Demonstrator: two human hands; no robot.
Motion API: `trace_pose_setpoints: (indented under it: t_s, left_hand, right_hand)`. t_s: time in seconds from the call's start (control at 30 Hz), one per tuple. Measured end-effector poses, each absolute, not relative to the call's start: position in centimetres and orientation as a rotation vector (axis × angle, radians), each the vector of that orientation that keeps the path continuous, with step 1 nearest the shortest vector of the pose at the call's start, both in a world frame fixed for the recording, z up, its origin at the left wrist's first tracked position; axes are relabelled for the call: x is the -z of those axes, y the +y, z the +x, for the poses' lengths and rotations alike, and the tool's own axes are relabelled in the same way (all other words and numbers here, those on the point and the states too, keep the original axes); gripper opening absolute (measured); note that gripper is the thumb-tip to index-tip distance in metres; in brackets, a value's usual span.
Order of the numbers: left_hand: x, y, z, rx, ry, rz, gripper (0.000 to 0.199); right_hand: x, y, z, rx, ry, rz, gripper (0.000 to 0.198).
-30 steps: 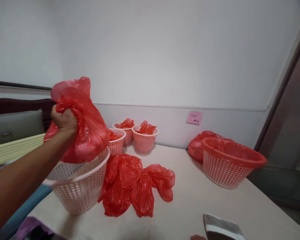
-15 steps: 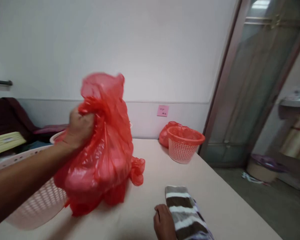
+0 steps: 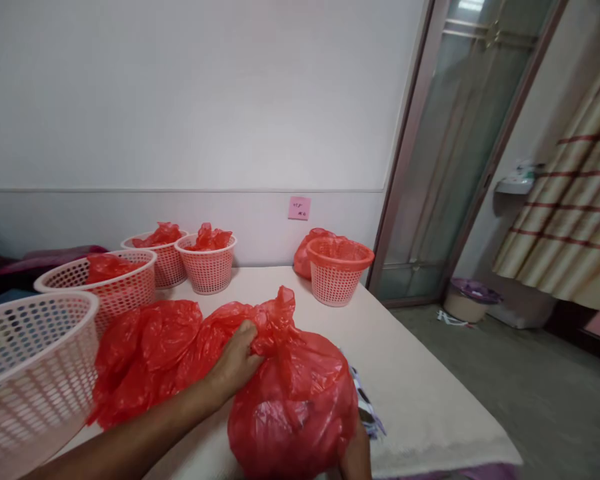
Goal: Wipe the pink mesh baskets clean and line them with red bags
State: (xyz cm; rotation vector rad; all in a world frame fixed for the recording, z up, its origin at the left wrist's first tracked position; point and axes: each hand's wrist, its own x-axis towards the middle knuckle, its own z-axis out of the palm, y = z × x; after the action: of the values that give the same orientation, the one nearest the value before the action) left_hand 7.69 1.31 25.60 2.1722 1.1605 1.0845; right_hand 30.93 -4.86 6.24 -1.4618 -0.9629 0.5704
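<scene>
My left hand (image 3: 237,357) is closed round the gathered neck of a full red plastic bag (image 3: 295,407), which is low over the near part of the white-covered table. My right hand (image 3: 357,453) is at the bag's lower right side, and its fingers are hidden behind the bag. A folded patterned cloth (image 3: 366,405) shows only in part past the bag's right edge. More crumpled red plastic bags (image 3: 150,353) lie to the left, against my left hand's bag.
An open white basket (image 3: 35,367) stands at the near left. Behind it are several pale baskets (image 3: 207,267) with red bags in them. A red-rimmed basket (image 3: 337,273) stands at the back right beside another red bag (image 3: 305,257). The table's right edge (image 3: 445,380) drops to the floor.
My left hand has brought the full red bag down and to the right. The bag now covers most of the cloth, and my right hand has moved to the bag's side. The view has shifted.
</scene>
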Motion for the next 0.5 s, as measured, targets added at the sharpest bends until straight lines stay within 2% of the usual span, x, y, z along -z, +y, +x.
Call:
trace_pose_setpoints:
  t_s: [0.17,0.33,0.5]
  left_hand:
    - [-24.9,0.8,6.7,-1.081,1.128,2.204,0.007]
    - [-24.6,0.6,5.7,-1.139,1.129,2.129,0.013]
    - [-23.7,-0.3,7.7,-1.135,1.155,2.018,0.008]
  right_hand:
    - [-8.1,-7.3,33.3,-0.654,-0.874,-1.475,0.044]
    - [-10.0,-7.9,32.3,-0.533,-1.060,-1.474,0.043]
    - [-12.8,-7.1,28.9,-0.496,-1.371,-1.400,0.073]
